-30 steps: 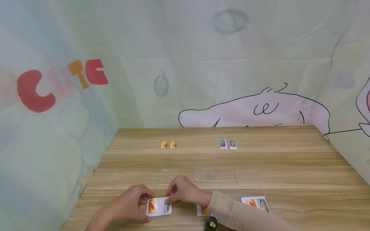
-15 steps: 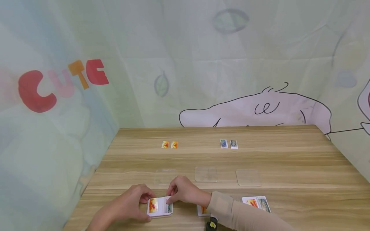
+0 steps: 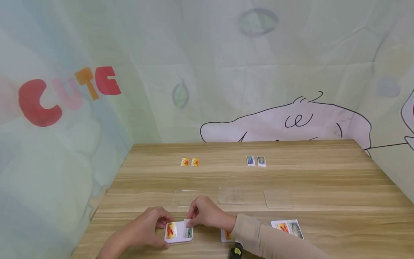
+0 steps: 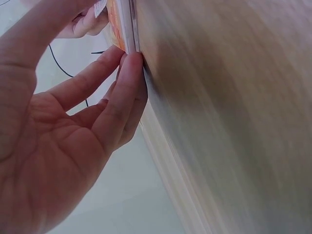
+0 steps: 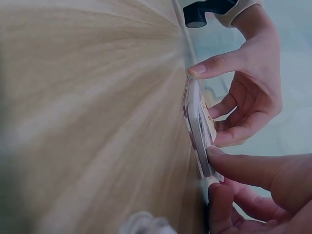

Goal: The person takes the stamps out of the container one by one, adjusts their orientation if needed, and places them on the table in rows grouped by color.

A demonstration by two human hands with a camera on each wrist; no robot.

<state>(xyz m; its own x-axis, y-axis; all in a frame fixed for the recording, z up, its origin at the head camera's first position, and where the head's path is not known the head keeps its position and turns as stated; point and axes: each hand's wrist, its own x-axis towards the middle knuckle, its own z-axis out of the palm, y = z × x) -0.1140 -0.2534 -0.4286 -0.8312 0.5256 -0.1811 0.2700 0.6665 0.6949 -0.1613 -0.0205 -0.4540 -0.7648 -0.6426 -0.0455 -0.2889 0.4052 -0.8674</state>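
Note:
On the table in front of me lies a white rectangular block with rounded corners and a clear edge. My left hand grips its left side, thumb at the near corner and fingers at the far one. A red-and-orange postage stamp lies on its left half. At the right half, my right hand pinches the top of a green-and-white stamp between thumb and fingers. That stamp's upper end pokes past the block's far edge. In the right wrist view, the right thumb is at the block's end.
Two similar blocks stand to the right, one partly behind the right sleeve, another bearing two stamps. Three clear plates lie beyond the hands. Farther back are two orange stamps and two blue-green stamps.
The green-and-white stamp has shifted slightly away from me, so its top now passes the block's far edge. The left hand keeps its grip.

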